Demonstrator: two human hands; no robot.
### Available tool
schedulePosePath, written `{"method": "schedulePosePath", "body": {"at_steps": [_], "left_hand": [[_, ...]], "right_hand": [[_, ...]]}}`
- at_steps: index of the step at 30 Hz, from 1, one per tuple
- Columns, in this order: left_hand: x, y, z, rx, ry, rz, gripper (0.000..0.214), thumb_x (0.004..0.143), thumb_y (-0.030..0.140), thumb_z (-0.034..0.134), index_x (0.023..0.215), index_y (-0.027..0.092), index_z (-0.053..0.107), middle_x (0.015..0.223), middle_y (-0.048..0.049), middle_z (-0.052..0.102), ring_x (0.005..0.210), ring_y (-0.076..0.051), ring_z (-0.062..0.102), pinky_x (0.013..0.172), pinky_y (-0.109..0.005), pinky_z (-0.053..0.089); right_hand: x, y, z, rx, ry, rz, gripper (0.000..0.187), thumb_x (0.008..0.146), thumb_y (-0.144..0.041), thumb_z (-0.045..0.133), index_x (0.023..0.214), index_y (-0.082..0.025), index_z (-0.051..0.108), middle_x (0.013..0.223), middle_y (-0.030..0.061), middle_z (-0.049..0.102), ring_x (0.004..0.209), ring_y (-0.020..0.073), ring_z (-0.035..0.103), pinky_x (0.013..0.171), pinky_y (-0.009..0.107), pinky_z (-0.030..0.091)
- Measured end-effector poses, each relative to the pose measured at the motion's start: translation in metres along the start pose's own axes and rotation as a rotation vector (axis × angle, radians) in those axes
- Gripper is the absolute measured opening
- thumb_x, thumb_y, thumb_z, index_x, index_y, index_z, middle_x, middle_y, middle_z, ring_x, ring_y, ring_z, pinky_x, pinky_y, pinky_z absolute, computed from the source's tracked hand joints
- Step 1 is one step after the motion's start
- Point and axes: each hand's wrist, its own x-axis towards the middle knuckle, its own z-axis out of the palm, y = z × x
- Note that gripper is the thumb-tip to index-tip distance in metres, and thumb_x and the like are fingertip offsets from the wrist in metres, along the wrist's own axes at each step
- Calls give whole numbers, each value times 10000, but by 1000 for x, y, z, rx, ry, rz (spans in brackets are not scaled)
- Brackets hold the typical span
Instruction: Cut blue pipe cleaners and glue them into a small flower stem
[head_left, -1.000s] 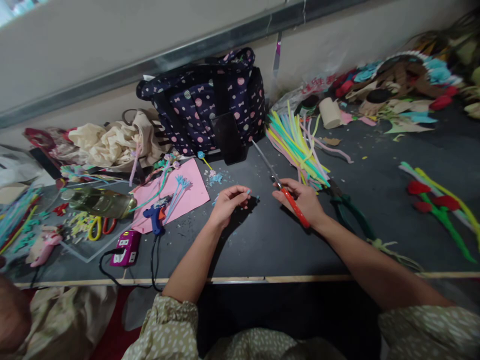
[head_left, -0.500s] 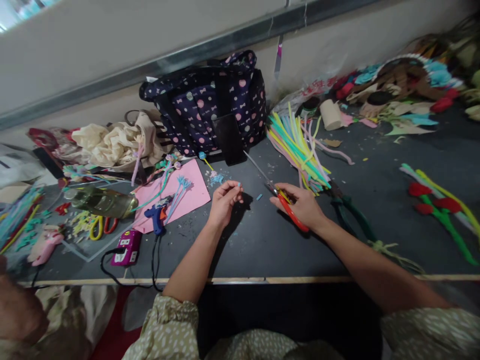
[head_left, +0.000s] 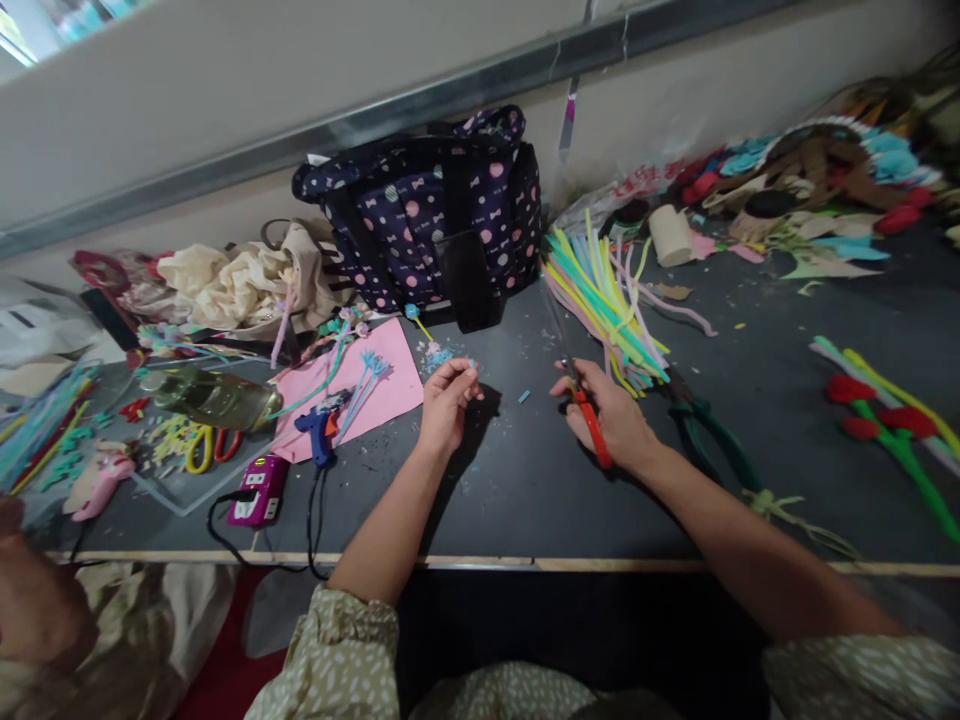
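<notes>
My left hand [head_left: 444, 403] is closed in a pinch on a tiny light-blue piece [head_left: 470, 364], held just above the dark table [head_left: 525, 480]. My right hand [head_left: 609, 415] grips red-handled scissors [head_left: 592, 430], whose thin blades [head_left: 559, 330] point away from me toward a bundle of coloured pipe cleaners [head_left: 600, 295]. A small blue scrap [head_left: 523, 397] lies on the table between the hands. Blue trimmings [head_left: 436, 354] sit just beyond my left hand.
A dotted navy bag [head_left: 431, 225] stands at the back. Left of my hands lie a pink sheet [head_left: 375, 395], a blue glue gun [head_left: 319, 432], a magenta power strip [head_left: 255, 490] and yellow scissors [head_left: 196, 450]. Green pliers [head_left: 709, 445] and red-and-green pipe-cleaner flowers [head_left: 877, 420] lie right.
My right hand turned the scissors, so the blades swung from pointing back-left to almost straight away. My left hand lifted slightly toward the blue trimmings. A blue scrap has appeared on the table between them.
</notes>
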Motion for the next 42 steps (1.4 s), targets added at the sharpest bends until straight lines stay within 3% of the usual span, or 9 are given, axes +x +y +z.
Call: {"method": "schedulePosePath", "body": {"at_steps": [8, 15, 28, 42], "left_hand": [[-3, 3, 4, 79, 15, 1, 171, 707, 276, 740, 787, 172, 631, 731, 6, 628, 518, -58, 491, 532, -206, 461], [-2, 0, 1, 41, 54, -3, 181, 699, 252, 739, 797, 184, 603, 630, 45, 541, 535, -69, 516, 569, -210, 476], [-1, 4, 1, -12, 104, -14, 215, 686, 277, 770, 759, 166, 600, 630, 47, 532, 493, -45, 475, 516, -188, 452], [-2, 0, 0, 39, 107, 45, 200, 703, 292, 763, 760, 173, 611, 611, 53, 513, 490, -50, 467, 500, -191, 446]], "right_hand": [[4, -6, 4, -159, -123, -123, 295, 824, -264, 568, 1114, -210, 583, 865, 49, 661, 748, 183, 614, 709, 281, 465], [1, -4, 8, -252, -171, -139, 321, 849, -383, 588, 1115, -204, 606, 781, 32, 643, 710, 171, 601, 649, 255, 428], [0, -1, 10, -422, -73, -220, 369, 855, -435, 590, 1128, -191, 632, 787, 29, 709, 685, 166, 638, 616, 255, 407], [-3, 0, 12, -500, -44, -243, 400, 861, -438, 577, 1159, -176, 627, 927, 65, 745, 770, 191, 677, 635, 270, 425]]}}
